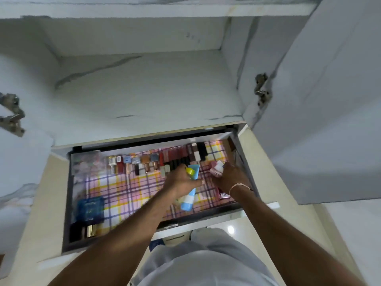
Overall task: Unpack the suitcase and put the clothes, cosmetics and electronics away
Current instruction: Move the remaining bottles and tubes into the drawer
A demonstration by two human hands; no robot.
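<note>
The blue tube (190,188), yellow cap away from the person, lay lengthwise over the drawer's (68,203) checked liner (127,190), gripped near its cap by the left hand (181,179), while the right hand (229,178) beside it clutched a small pink bottle (216,170).

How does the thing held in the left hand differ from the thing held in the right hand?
The left hand grips a blue tube with a yellow cap; the right hand holds a small pink container with a white top. The blue tube is long and sticks out on both sides of the left hand; the pink container is short and mostly covered by fingers. Both are over the drawer with the checked liner.
</note>
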